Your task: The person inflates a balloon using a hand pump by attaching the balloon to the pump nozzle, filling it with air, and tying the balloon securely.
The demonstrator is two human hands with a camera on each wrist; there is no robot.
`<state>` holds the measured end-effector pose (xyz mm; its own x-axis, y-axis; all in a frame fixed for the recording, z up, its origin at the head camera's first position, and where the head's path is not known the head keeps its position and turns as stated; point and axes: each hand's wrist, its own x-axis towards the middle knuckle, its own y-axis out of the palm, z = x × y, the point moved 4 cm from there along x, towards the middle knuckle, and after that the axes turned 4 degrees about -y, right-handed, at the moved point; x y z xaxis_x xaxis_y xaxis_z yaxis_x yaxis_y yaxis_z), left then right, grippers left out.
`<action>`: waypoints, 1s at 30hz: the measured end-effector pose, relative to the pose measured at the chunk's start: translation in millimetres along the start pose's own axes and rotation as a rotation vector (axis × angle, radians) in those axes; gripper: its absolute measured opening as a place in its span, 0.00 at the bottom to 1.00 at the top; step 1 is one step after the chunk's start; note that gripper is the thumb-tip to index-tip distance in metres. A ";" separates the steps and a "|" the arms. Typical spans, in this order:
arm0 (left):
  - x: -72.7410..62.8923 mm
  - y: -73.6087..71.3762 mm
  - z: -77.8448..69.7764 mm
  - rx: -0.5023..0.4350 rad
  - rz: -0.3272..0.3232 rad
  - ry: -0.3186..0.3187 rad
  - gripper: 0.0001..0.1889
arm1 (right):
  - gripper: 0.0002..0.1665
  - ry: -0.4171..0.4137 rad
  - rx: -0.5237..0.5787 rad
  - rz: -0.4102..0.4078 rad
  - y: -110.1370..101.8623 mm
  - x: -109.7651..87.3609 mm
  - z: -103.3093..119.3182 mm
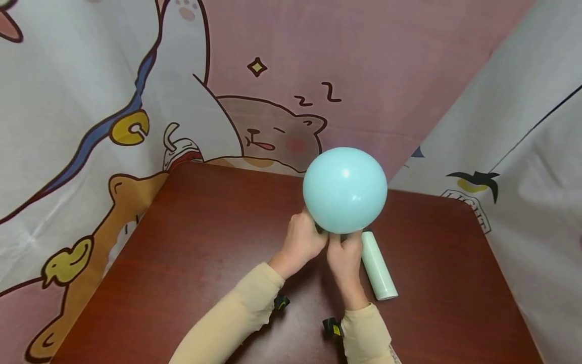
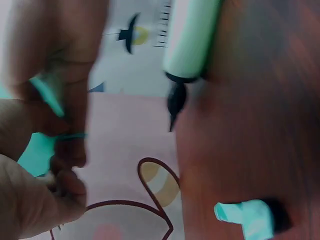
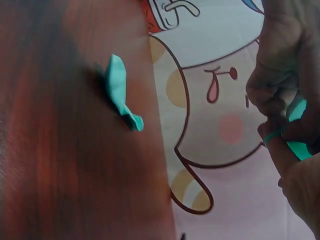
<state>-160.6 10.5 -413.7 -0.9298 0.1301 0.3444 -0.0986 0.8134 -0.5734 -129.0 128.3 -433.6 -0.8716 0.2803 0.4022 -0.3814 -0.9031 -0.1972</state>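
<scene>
An inflated light blue balloon point(image 1: 345, 189) is held up above the far part of the table, its neck end down. My left hand point(image 1: 303, 241) pinches at the neck from the left. Beside it my right hand point(image 1: 345, 260) grips the neck from the right, and in the right wrist view a thin teal band of the neck point(image 3: 272, 135) loops around one of its fingers. Both hands nearly touch, and the balloon's body hides some fingertips in the head view. The neck's opening cannot be made out.
A pale green balloon pump point(image 1: 379, 268) with a black nozzle point(image 2: 176, 100) lies right of my right hand. On the brown table point(image 1: 204, 227) is a limp teal balloon point(image 3: 117, 85), hidden in the head view. A cartoon-printed cloth point(image 1: 386, 65) hangs behind the table.
</scene>
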 end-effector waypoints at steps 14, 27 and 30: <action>-7.1 12.8 -2.3 0.087 -0.020 0.008 0.17 | 0.29 0.037 0.200 0.065 -1.5 -4.1 -10.4; -0.9 -18.5 -3.7 -0.153 0.047 -0.014 0.11 | 0.32 0.212 0.545 0.053 -2.0 13.9 1.5; 0.5 -20.7 -3.9 -0.166 0.028 0.013 0.08 | 0.34 0.238 0.569 0.047 -1.7 14.6 3.5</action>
<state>-157.7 -4.1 -398.7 -0.9264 0.1604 0.3406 -0.0120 0.8916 -0.4527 -140.1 132.8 -424.2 -0.9533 0.2417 0.1813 -0.1741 -0.9298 0.3244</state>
